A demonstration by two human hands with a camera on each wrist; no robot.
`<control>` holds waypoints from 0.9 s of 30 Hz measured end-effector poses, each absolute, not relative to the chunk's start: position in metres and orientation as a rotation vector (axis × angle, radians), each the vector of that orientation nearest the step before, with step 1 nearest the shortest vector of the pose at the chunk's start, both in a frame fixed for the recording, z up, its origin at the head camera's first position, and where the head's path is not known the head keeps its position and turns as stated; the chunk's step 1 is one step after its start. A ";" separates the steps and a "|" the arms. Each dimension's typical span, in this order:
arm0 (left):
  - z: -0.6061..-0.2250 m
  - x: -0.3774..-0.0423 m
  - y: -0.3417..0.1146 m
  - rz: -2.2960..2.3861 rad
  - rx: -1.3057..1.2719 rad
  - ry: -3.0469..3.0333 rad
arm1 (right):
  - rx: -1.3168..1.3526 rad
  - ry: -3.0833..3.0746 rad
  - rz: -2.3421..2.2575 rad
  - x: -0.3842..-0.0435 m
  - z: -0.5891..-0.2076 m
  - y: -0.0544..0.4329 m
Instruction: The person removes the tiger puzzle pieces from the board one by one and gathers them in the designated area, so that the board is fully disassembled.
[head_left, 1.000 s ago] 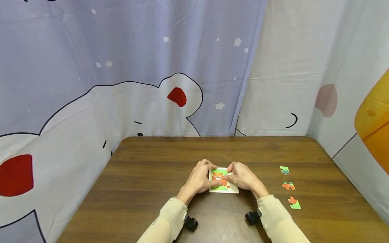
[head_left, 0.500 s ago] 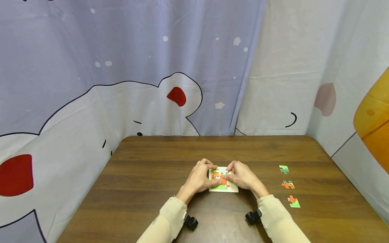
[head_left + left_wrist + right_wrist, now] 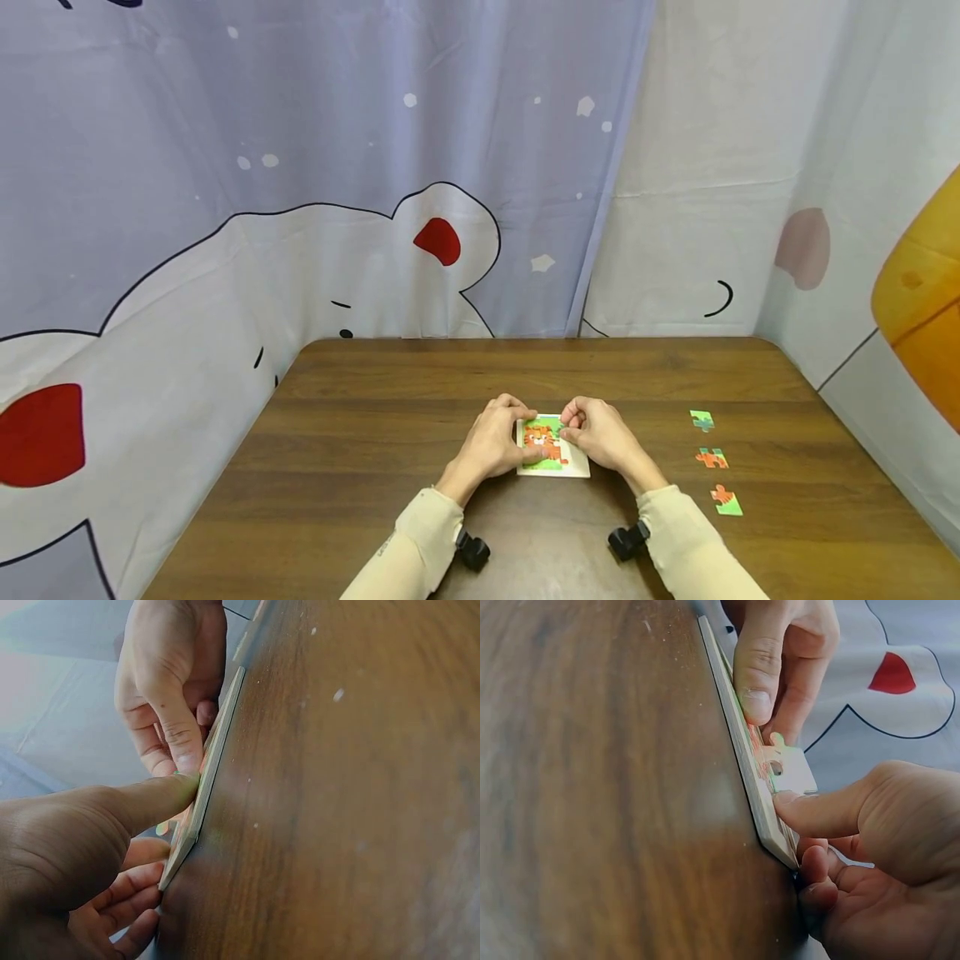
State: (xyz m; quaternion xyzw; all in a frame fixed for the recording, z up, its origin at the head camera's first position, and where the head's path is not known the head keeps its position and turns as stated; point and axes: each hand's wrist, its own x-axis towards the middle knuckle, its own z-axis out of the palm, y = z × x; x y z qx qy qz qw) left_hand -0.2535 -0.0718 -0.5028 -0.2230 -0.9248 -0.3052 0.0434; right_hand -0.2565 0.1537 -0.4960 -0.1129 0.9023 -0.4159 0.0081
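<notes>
In the head view a small jigsaw puzzle board (image 3: pixel 576 465) with an orange tiger on green lies on the table, its pale base bare along the right side. My left hand (image 3: pixel 491 437) holds the board at its left, thumb pressed on the picture and fingers along the far-left edge. My right hand (image 3: pixel 602 435) is at the board's upper right corner. Between its thumb and fingers it pinches a light green puzzle piece (image 3: pixel 795 771), which stands tilted up from the board in the right wrist view. The fingers partly hide that corner.
To the right on the brown wooden table (image 3: pixel 360 492) lie a green puzzle piece (image 3: pixel 702 420), an orange one (image 3: pixel 712 458) and an orange and green corner piece (image 3: pixel 726 501), in a column. A printed curtain (image 3: pixel 337 125) hangs behind the table.
My right thumb has drawn back from the tiger toward the board's upper right, uncovering more of the picture. The left hand and the board stay in place.
</notes>
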 end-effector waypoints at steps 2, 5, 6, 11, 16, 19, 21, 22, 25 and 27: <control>-0.503 -0.254 -0.072 -0.933 -0.683 -2.827 | -0.361 2.828 -1.298 -0.257 -0.496 0.155; -0.502 -0.254 -0.072 -0.929 -0.681 -2.828 | -0.359 2.831 -1.300 -0.258 -0.496 0.155; -0.502 -0.254 -0.072 -0.926 -0.680 -2.828 | -0.359 2.829 -1.304 -0.258 -0.497 0.156; -0.501 -0.253 -0.072 -0.931 -0.678 -2.829 | -0.381 2.836 -1.320 -0.260 -0.499 0.158; -0.501 -0.253 -0.071 -0.930 -0.684 -2.831 | -0.421 2.821 -1.378 -0.261 -0.501 0.163; -0.501 -0.253 -0.071 -0.924 -0.694 -2.827 | -0.458 2.786 -1.406 -0.263 -0.501 0.166; -0.501 -0.254 -0.071 -0.920 -0.700 -2.826 | -0.494 2.759 -1.417 -0.263 -0.501 0.168; -0.501 -0.254 -0.071 -0.919 -0.702 -2.826 | -0.503 2.750 -1.418 -0.264 -0.501 0.168; -0.500 -0.253 -0.072 -0.913 -0.708 -2.827 | -0.525 2.719 -1.434 -0.264 -0.502 0.169; -0.500 -0.253 -0.072 -0.911 -0.706 -2.828 | -0.523 2.710 -1.441 -0.264 -0.504 0.168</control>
